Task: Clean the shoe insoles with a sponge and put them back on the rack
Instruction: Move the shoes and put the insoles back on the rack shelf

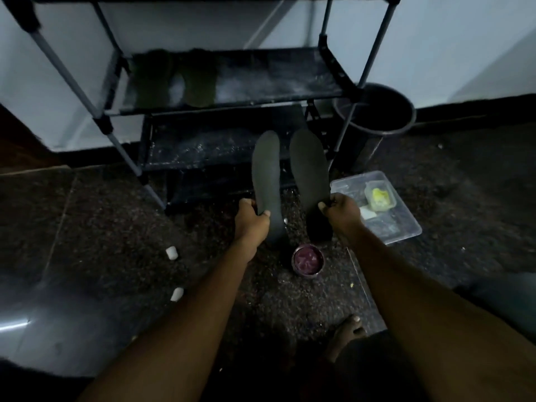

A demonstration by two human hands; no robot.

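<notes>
Two dark insoles are held up side by side, a gap between them, in front of the lower shelves of a black shoe rack (275, 79). The left insole (266, 172) is gripped near its heel end by the left hand (251, 220), with the fingers (264, 213) curled round its edge. The right insole (308, 169) is held at its side by the right hand (342, 211), fingers closed on it. Two greenish insoles (200, 82) are seen lying side by side at the left end of the rack's middle shelf. A small round tub of purple paste (308, 260) is set on the speckled floor (116, 213) below the hands. A clear plastic tray (403, 230) lies just right of the right hand, and a black bucket (380, 111) stands by the rack's right leg.
</notes>
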